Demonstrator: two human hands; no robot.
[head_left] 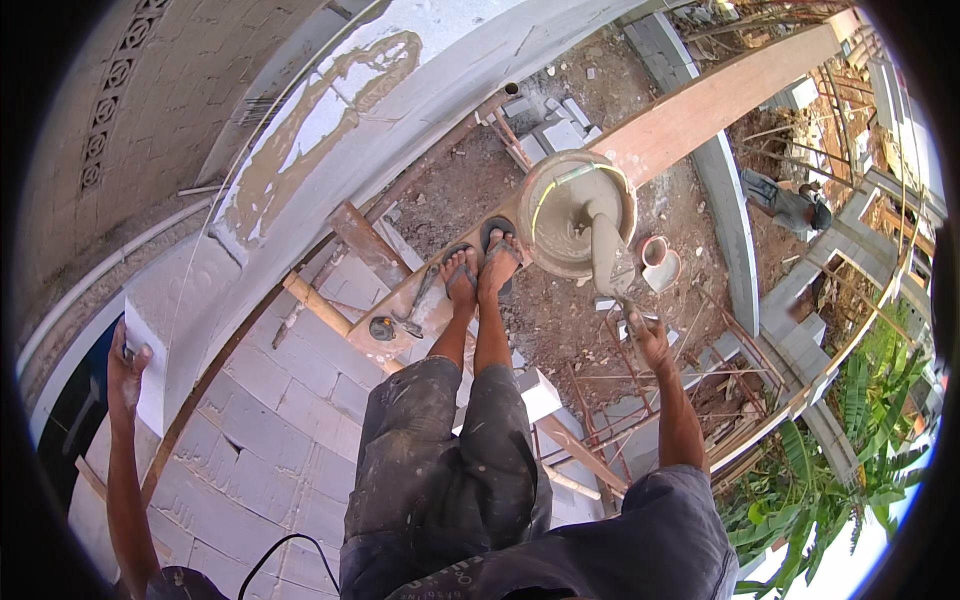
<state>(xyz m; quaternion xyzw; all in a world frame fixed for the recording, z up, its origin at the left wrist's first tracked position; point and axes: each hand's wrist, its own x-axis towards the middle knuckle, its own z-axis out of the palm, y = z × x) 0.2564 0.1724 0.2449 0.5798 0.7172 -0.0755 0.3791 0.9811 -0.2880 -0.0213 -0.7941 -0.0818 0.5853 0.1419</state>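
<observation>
My right hand point(650, 343) is closed round the handle of a trowel point(606, 250). Grey mortar coats its blade, whose far end dips into a round bucket point(533, 240) of wet mortar. At the far left, my left hand point(124, 378) grips the outer end of a white lightweight block point(180, 310), thumb on the near face and fingers at its edge. This block sits at the end of a white block wall point(430, 90). Patchy mortar point(285, 170) is spread along the wall beyond it.
My sandalled feet point(478, 268) stand on a narrow wooden plank point(715, 100), which also bears the bucket. A tape measure point(382, 328) and a hammer point(425, 290) lie by my feet. Below are rubble, loose blocks and an orange pot point(656, 252). Another person point(790, 205) is at the right.
</observation>
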